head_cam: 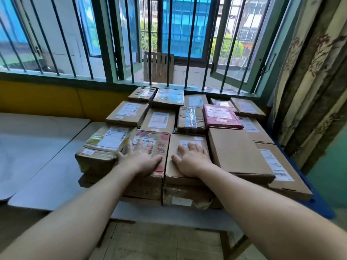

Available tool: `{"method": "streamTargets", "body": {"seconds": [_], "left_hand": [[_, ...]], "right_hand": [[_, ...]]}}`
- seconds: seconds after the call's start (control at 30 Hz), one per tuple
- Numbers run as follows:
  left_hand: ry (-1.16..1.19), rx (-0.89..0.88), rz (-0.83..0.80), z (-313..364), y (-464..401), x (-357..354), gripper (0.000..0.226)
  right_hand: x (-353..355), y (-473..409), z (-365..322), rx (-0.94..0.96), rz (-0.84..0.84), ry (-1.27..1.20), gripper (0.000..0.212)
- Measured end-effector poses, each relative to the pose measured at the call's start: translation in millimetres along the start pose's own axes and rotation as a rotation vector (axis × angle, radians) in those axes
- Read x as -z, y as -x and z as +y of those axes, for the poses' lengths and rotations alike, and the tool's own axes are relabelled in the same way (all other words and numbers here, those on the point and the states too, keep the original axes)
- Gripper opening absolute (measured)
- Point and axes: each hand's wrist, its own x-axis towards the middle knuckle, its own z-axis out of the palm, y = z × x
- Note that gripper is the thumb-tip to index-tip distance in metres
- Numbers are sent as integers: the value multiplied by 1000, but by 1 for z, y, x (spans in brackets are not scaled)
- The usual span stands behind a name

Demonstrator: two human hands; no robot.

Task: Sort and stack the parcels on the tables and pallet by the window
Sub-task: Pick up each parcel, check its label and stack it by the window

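Your left hand [139, 156] lies flat, fingers straight, on a red-marked box [150, 147]. Your right hand [191, 158] lies flat on the adjacent brown box [187, 141]. Both boxes top the front of the parcel stack on the desk [47, 181] by the window [169, 44].

Bright daylight thru the barred window [169, 40] across top of frame; outdoor bits near blown out, esp. upper right. Light comes from behind the parcels [187, 128], so their near faces at centre go darker, w/ deep shadow under the front stack. Pale sheen on the tables [37, 147] at left; glare on taped wrap of parcels at upper centre. Wide-angle bend: bars splay, the curtain [309, 81] at right edge leans, forearms stretch at bottom corners. Slight softness overall, labels unreadable.
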Motion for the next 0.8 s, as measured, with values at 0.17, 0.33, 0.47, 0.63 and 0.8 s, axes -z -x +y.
{"method": "streamTargets", "body": {"seconds": [0.17,0.33,0.47,0.63,0.8], "left_hand": [[-2,-10,-10,-1,0,3,75],[2,-2,28,-6,-2,10,75],[38,42,22,-2,-3,2,77],[119,-22,22,-14,-8,13,72],[182,33,91,-67,-29,29,67]], "right_hand": [[16,-3,-2,-8,-18,18,62],[16,-10,-2,13,-10,13,62],[9,-26,-4,26,-46,-17,67],[6,-46,-17,82,-56,-70,69],[7,-52,-38,158,-65,-50,73]]}}
